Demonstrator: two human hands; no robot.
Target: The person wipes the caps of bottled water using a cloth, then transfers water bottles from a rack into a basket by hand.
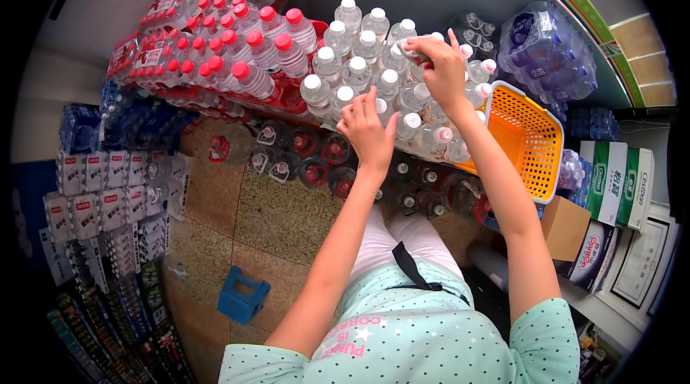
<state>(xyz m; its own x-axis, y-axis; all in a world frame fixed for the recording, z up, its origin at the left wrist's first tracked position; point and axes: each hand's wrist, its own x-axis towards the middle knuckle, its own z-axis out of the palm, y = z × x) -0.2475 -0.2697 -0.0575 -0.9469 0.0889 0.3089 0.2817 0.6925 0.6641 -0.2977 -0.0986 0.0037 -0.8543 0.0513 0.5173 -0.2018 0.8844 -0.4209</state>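
Clear bottles with white caps stand upright in close rows in front of me. My right hand reaches over their right side, its fingers curled onto the top of a clear bottle; the fingers partly hide it. My left hand is at the front edge of the rows, its fingers spread and its fingertips against or just over the nearest bottles. Whether it touches one I cannot tell. On the right side of the group are some bottles with pinkish caps.
Red-capped bottles are stacked at the left. A yellow basket adjoins the right side, with purple-wrapped bottles behind it. Large jugs stand on the floor below. A blue stool, cartons and stacked packs surround me.
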